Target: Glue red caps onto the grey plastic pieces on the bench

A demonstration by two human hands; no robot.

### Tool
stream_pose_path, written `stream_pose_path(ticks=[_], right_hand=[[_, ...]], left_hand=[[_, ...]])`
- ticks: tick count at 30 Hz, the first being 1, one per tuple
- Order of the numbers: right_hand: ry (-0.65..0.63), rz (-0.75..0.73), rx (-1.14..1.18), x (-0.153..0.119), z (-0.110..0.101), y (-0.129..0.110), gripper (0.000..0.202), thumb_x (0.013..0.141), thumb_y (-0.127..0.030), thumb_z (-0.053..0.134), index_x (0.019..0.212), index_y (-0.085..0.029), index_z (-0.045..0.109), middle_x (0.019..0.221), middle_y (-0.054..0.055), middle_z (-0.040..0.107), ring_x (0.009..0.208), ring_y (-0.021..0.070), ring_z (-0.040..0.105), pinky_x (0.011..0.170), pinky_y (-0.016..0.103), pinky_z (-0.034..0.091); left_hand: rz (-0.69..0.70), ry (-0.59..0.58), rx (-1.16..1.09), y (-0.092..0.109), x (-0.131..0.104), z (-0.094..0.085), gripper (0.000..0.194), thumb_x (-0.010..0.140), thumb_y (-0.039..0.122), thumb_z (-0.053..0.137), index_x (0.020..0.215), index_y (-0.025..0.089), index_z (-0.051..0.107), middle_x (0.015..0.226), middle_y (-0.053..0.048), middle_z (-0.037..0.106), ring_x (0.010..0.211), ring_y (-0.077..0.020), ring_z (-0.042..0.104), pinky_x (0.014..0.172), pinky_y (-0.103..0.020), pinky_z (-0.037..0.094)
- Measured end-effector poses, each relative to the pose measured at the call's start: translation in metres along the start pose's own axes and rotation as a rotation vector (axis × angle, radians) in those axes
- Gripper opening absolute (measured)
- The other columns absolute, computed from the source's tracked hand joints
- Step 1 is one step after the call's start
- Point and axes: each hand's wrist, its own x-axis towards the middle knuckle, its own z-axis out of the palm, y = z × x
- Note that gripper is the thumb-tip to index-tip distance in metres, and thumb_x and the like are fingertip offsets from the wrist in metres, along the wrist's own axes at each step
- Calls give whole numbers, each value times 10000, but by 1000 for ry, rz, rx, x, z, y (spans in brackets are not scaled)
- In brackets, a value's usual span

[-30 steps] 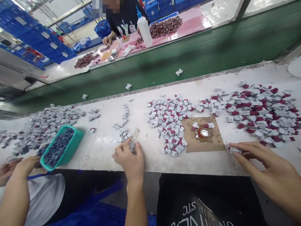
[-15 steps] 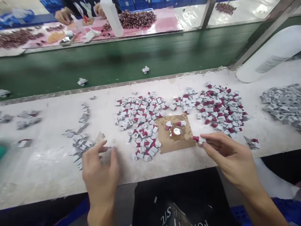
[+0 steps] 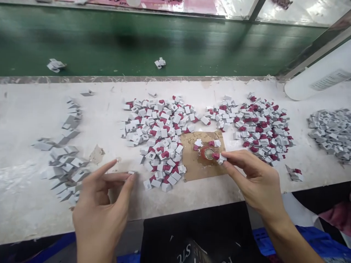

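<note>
While left hand (image 3: pixel 102 210) pinches 1 grey piece (image 3: pixel 132 172), right hand (image 3: pixel 259 182) grips 1 red-tipped block (image 3: pixel 221 159).

The white table (image 3: pixel 27 113) bears piled gray pieces (image 3: pixel 161 133) and brown cardboard (image 3: pixel 192 168).

A black garment (image 3: pixel 170 226) is worn, marked across the front with white lettering (image 3: pixel 184 254). The left hand (image 3: pixel 102 210), the right hand (image 3: pixel 255 179) and both forearms (image 3: pixel 290 237) are uncovered.
</note>
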Motion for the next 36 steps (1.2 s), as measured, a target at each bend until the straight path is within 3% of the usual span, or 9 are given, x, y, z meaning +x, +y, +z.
stream_pose_path(ticks=[3,7,9,13,16,21,24,31,36], right_hand=[[-10,-28,-28,1,1,-2,246,1113,-173,811,1256,-348,910,1194,3,903,1111,193,859,962,311,720],[-6,-41,-27,2,2,-3,254,1109,-159,809,1248,-347,910,1187,-5,908,1098,183,862,960,298,715],[4,-31,-11,2,2,-4,266,1099,-150,817,1240,-352,917,1185,-6,910,1095,183,864,954,292,715],[19,39,99,2,-1,-6,255,1075,-162,841,1204,-359,940,1141,-5,910,1061,184,869,911,270,721],[11,137,262,5,-4,-8,216,1074,-214,869,1205,-363,954,1144,6,912,1071,196,883,928,281,741],[-52,275,544,14,-2,-15,166,1061,-412,931,1221,-372,953,1229,36,936,1181,288,912,1061,460,774],[-94,284,626,16,1,-19,180,1049,-463,940,1208,-380,951,1245,39,936,1208,316,911,1099,533,767],[-124,201,578,16,-1,-18,210,1110,-326,867,1282,-412,950,1266,31,917,1198,256,884,1030,395,759],[-124,117,377,20,-4,-28,185,1111,-335,838,1230,-389,970,1058,45,884,985,225,844,830,332,736]], left_hand=[[32,-10,-13,-6,9,-3,629,934,406,922,1516,337,695,973,9,730,945,-269,740,944,-452,628],[82,-138,290,-19,23,-16,318,930,514,867,1161,296,863,910,-11,744,748,-225,658,748,-395,606],[94,-154,365,-23,26,-19,302,939,546,844,1099,295,890,840,-6,732,692,-213,632,696,-376,589],[55,-38,175,-14,20,-11,365,898,541,919,1147,274,896,961,-13,834,813,-214,758,740,-346,614],[78,-16,-19,15,9,8,353,876,496,980,1133,268,896,1017,-15,876,872,-219,817,800,-334,693],[41,-486,-374,73,-3,51,231,984,441,942,1127,269,884,1052,-42,899,936,-234,875,821,-312,750],[3,-684,-580,90,-5,72,166,1033,361,910,1165,265,884,1137,-58,909,1037,-244,900,924,-327,766],[-18,-769,-622,95,-2,79,120,1046,321,901,1153,266,902,1154,-57,907,1090,-251,895,952,-329,763],[8,-816,-596,92,-1,80,95,1071,286,865,1159,287,902,1166,-41,877,1074,-223,866,945,-300,730]])
